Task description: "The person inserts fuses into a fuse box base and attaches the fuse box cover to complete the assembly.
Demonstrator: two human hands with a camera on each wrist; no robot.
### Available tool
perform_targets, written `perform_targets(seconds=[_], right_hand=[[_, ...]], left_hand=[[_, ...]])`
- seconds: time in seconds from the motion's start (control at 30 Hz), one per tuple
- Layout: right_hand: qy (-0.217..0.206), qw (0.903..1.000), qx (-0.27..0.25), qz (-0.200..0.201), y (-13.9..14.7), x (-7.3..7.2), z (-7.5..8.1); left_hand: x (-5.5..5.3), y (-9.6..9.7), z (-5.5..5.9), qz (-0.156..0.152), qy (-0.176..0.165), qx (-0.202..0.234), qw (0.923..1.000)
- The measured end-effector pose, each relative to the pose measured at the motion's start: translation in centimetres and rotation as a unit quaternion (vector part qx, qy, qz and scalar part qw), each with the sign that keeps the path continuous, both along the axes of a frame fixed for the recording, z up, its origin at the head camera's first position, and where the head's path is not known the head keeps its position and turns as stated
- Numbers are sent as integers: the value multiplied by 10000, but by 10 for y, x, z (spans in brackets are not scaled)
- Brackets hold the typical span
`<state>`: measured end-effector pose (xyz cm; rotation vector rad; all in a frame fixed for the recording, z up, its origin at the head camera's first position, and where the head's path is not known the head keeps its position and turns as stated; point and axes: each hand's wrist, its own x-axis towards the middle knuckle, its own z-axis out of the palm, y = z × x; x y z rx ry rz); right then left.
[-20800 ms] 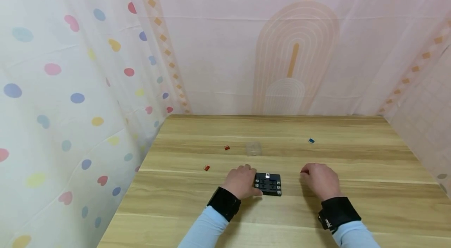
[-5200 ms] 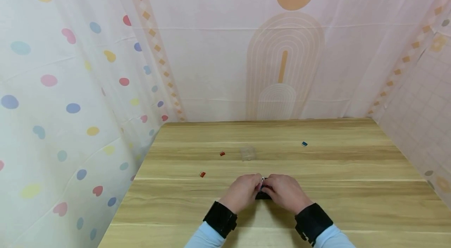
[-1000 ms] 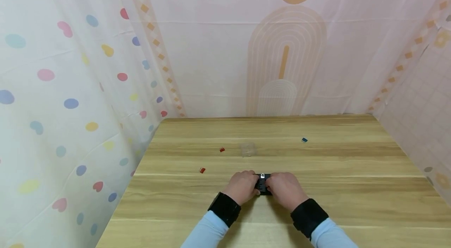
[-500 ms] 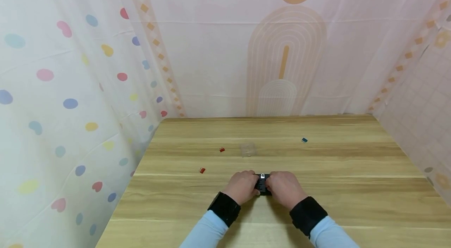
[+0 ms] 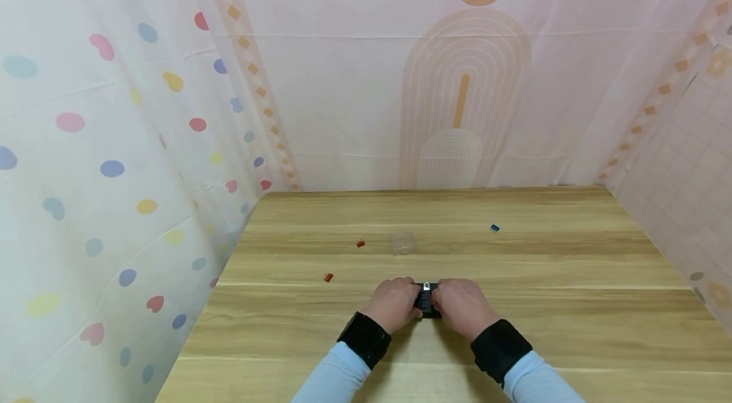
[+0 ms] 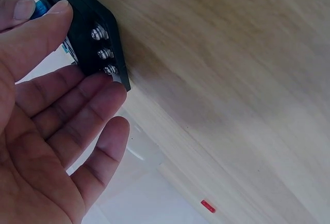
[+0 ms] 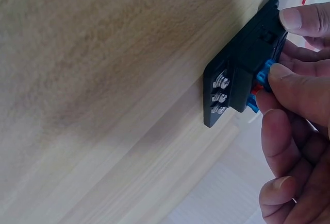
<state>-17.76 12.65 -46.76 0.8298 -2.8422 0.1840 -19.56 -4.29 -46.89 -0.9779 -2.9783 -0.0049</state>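
Both hands meet over a black fuse block (image 5: 426, 310) in the front middle of the table. My left hand (image 5: 392, 304) grips its left side, the thumb on one edge and the fingertips on the opposite edge by the silver screw terminals (image 6: 105, 53). From the right, my right hand (image 5: 464, 306) pinches a blue blade fuse (image 7: 264, 73) between thumb and index finger, at the block's raised middle. A red fuse (image 7: 256, 88) and another blue fuse (image 7: 252, 104) show beside it in the block. From above, the hands cover both ends of the block.
Two small red fuses (image 5: 360, 243) (image 5: 328, 277) lie on the wooden table to the left. A clear plastic cover (image 5: 403, 243) lies beyond the block, and a loose blue fuse (image 5: 494, 228) at the back right. Patterned curtains (image 5: 354, 104) hang behind and beside the table.
Earliest, my right hand was apart from the block, to its right; later both hands worked close together on it. Over the last second, they stay almost still.
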Motion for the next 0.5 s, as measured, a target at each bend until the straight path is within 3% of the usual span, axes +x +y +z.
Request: perform_targets(seconds=[0.5], right_hand=[[-204, 9998, -21, -18, -1, -2, -2]], left_hand=[[1, 0, -1, -1, 73, 21, 10000]])
